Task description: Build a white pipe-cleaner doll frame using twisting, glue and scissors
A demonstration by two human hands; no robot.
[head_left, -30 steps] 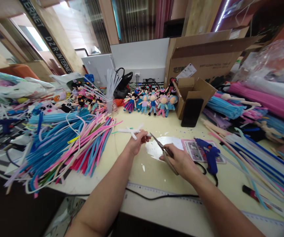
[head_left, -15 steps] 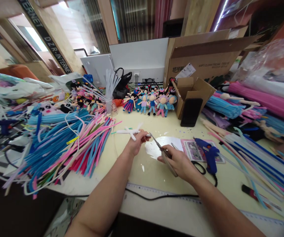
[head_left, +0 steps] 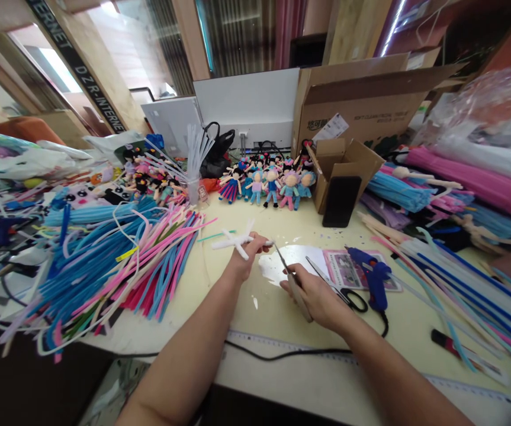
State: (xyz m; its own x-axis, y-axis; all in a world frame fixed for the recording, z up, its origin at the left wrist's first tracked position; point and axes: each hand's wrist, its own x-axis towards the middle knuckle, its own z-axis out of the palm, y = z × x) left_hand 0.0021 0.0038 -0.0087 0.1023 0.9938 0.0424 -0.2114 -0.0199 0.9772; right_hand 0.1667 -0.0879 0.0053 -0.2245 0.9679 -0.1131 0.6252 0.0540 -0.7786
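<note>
Above table [head_left: 282, 319], scissors [head_left: 288, 275] in right hand [head_left: 315, 299] point up-left toward white figure [head_left: 237, 241].

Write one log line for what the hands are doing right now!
left hand: holds white pipe-cleaner figure | right hand: holds scissors, tips by figure's end | nearby: blue glue gun, second scissors

White pipe-cleaner figure [head_left: 237, 241] with splayed limbs, level above the table; scissors [head_left: 291, 278] half-open beside it.

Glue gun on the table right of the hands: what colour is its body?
The glue gun is blue, with a black cord; the head view shows it clearly.
</note>
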